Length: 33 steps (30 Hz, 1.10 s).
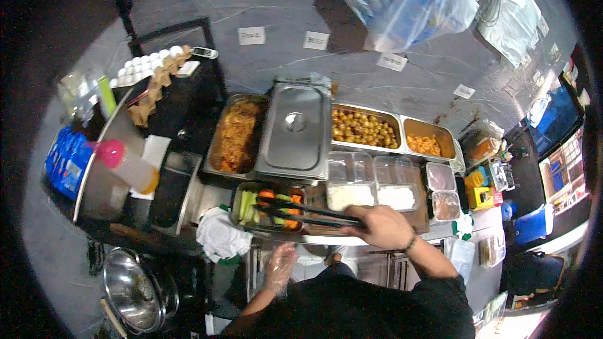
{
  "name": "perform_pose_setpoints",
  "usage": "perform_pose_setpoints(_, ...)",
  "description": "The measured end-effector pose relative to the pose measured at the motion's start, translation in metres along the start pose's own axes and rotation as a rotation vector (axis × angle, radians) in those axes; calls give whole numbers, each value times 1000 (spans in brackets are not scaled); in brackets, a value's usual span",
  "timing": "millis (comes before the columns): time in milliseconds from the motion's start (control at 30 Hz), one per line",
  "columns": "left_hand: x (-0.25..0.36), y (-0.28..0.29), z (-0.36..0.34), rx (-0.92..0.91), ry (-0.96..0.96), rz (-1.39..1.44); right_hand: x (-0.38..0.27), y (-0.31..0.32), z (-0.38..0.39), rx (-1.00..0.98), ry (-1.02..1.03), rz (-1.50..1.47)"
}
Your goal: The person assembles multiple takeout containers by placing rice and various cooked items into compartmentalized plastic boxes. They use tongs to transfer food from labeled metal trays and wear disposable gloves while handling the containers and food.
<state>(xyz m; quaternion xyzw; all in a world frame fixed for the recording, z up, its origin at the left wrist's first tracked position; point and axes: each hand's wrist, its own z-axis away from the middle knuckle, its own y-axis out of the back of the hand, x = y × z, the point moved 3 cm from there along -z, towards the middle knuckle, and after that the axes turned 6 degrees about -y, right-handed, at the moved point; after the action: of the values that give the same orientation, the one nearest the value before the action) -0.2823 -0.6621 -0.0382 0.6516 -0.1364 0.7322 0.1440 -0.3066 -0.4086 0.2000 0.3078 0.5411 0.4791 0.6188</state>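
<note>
My right hand (383,227) is closed around black tongs (320,216) that reach left. Their tips are over a metal pan of cut vegetables, among green cucumber sticks (248,206) and orange carrot pieces (293,206). Whether a piece is pinched between the tips, I cannot tell. Below that pan, my left hand (280,268) is in a clear plastic glove, fingers extended and nothing in it. Right of the vegetables stand two clear compartment containers with white rice (352,196) in their near parts.
Behind are a pan of browned shredded food (239,135), a lidded steel pan (296,129), small round potatoes (364,128) and orange strips (423,144). A white cloth (223,235) lies left, near a squeeze bottle (133,169) and eggs (146,66). Steel bowls (133,289) sit lower left.
</note>
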Motion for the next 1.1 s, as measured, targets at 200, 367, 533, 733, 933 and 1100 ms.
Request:
perform_pose_setpoints(200,-88,-82,-99,18,-246,-426,162,49,72,338,-489,120)
perform_pose_setpoints(367,-98,-108,-177,175,-27,-431,294,79,6,373,-366,303)
perform_pose_setpoints(533,-56,-141,-200,63,285,-584,357,92,-79,178,-244,447)
perform_pose_setpoints(733,-77,-185,-177,120,180,-204,375,61,-149,148,-59,462)
perform_pose_setpoints(933,-52,-182,-172,39,322,51,369,55,-120,152,-156,439)
perform_pose_setpoints(1100,-53,-165,-193,-78,288,23,355,55,-83,219,-296,322)
